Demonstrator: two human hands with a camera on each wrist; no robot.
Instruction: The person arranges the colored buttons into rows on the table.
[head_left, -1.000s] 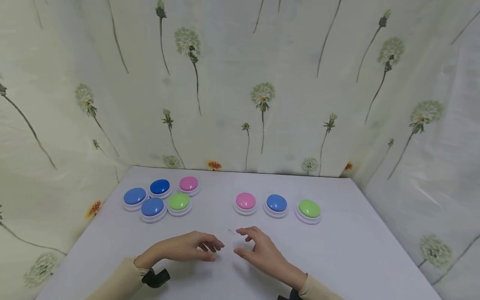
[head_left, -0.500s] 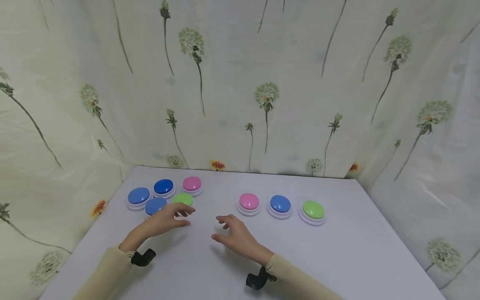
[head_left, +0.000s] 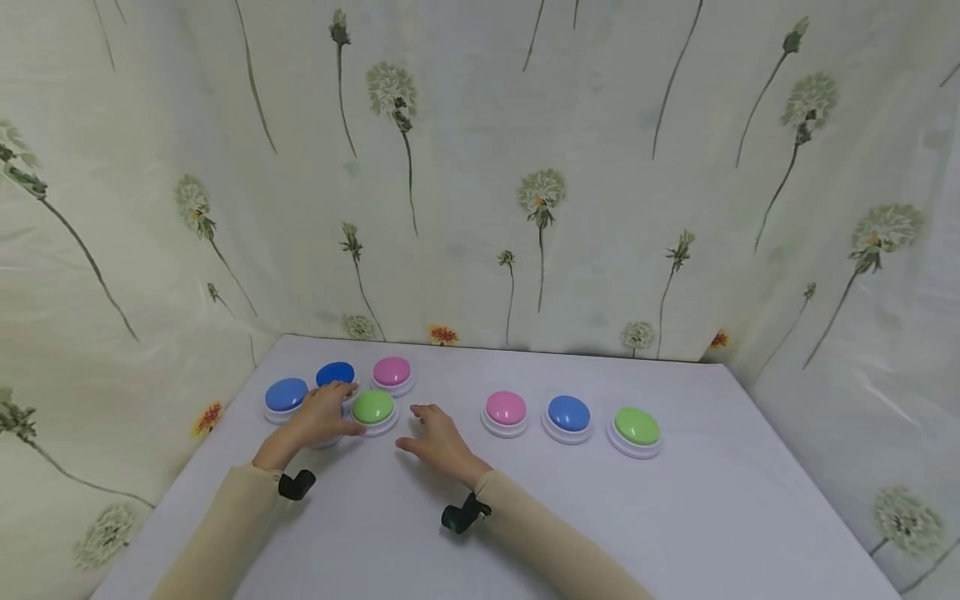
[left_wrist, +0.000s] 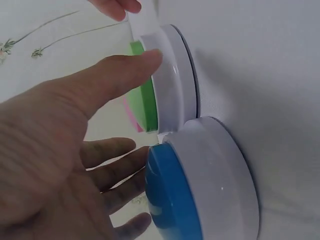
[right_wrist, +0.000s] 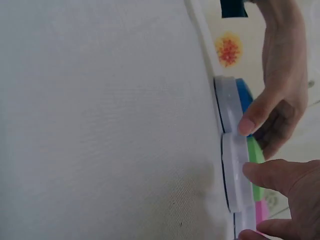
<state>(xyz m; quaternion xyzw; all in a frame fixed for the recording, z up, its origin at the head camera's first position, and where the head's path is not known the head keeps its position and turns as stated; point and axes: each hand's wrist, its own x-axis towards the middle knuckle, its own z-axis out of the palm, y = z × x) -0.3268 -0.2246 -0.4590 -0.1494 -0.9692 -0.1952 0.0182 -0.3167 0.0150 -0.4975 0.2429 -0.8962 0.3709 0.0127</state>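
My left hand (head_left: 318, 417) hovers over the nearest blue push button of the left cluster, largely hiding it in the head view. In the left wrist view, its thumb lies by the white base of the green button (left_wrist: 172, 80) and its loosely bent fingers are beside the dome of the blue button (left_wrist: 172, 195); contact is unclear. Just right of the green button (head_left: 373, 407), my right hand (head_left: 442, 446) has thumb and fingers spread, gripping nothing. In the right wrist view, its thumb (right_wrist: 270, 175) is by the green button's base; I cannot tell whether it touches.
Behind are a light blue button (head_left: 286, 394), a darker blue one (head_left: 335, 373) and a pink one (head_left: 392, 372). Farther right stand separate pink (head_left: 506, 408), blue (head_left: 568, 413) and green (head_left: 637, 426) buttons. A flowered sheet (head_left: 465, 208) borders the white table (head_left: 720, 508).
Both hands have moved forward and left from the table's middle to the left cluster. The left hand has come over the front blue button, the right hand beside the green one. The buttons appear unmoved.
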